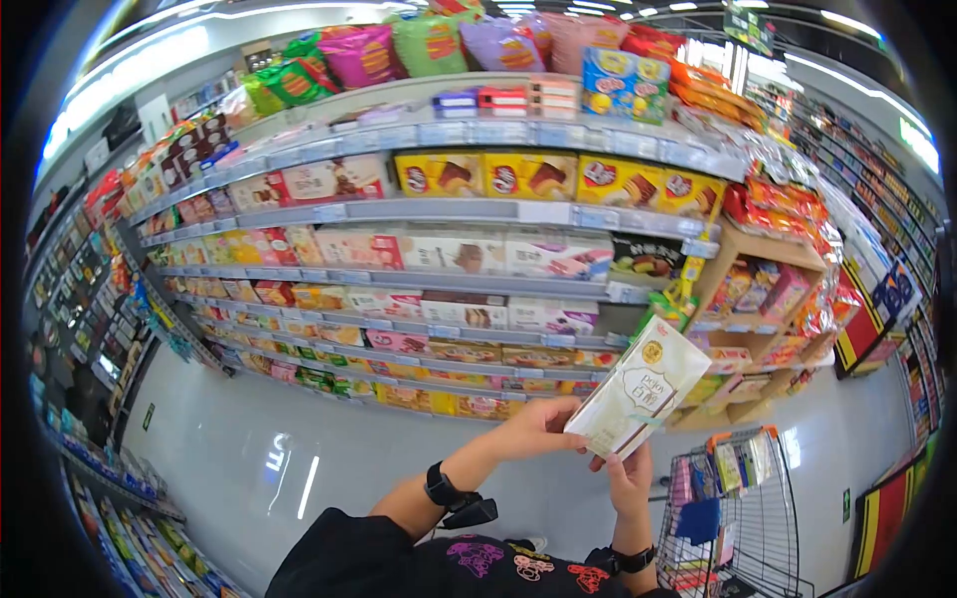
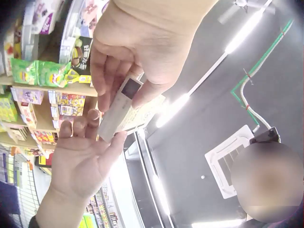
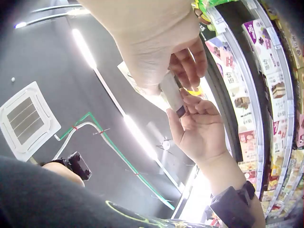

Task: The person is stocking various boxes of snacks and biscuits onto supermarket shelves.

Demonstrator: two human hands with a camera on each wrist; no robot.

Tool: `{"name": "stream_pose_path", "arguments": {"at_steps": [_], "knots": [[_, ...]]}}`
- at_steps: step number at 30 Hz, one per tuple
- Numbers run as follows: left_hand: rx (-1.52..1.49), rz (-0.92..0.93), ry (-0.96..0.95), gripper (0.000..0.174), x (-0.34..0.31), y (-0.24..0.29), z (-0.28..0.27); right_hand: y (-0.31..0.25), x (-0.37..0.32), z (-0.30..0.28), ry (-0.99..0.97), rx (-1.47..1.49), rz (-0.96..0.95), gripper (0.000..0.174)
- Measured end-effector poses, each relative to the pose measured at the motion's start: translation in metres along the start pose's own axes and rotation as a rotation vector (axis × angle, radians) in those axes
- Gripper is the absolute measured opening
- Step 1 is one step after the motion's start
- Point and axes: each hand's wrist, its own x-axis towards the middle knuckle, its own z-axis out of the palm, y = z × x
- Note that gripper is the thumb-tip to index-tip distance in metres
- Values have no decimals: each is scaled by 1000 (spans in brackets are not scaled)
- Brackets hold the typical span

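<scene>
Bright store aisles spread out under strip lights, with a shiny grey floor [image 1: 389,468] below. Long shelving [image 1: 518,211] curves across the view, packed with snacks in many rows. At its right end stands a wooden display rack [image 1: 753,227]. Nearer the person, a wire shopping cart [image 1: 795,518] holds several packs and something dark blue.

Puffy snack bags [image 1: 429,45] line the top of the shelving, and 4 yellow boxes [image 1: 531,177] sit side by side beneath them.

The pale carton [image 1: 648,384] is off the shelf, held up in front of the person by 2 bare hands, tilted with its upper end leaning right. It is slim, flat and printed. It looks light, made of thin card: stiff enough to stay flat, yet easy to dent if squeezed mid-panel, and perhaps a little slippery. Its long narrow edges or the lower corners seem the best places to take hold, with a gentle pinch.

The left hand [image 1: 533,427] grips the lower left edge, thumb on the carton and fingers curled behind. The right hand [image 1: 626,478] pinches the bottom end from below, thumb in front, fingers bent behind; neither is spread wide.

Smallest is a round gold seal [image 1: 653,352] near the carton's top.
</scene>
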Motion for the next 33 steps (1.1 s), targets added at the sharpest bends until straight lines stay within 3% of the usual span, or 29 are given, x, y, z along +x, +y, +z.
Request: {"name": "stream_pose_path", "arguments": {"at_steps": [8,12,20,24,28,33], "knots": [[200,2,157,33,-121,22,-55,26,-18,113,-95,28,90,33],[61,56,229,41,-185,27,-74,33,-33,170,-174,21,117,32],[87,99,436,43,-292,47,-98,51,-53,260,-386,14,159,34],[79,178,573,46,-330,58,-107,50,-39,300,-546,26,183,37],[156,264,769,70,-359,73,-115,63,-20,338,-684,61,198,39],[242,367,953,76,-366,96,-127,72,15,380,-804,195,255,44]]}}
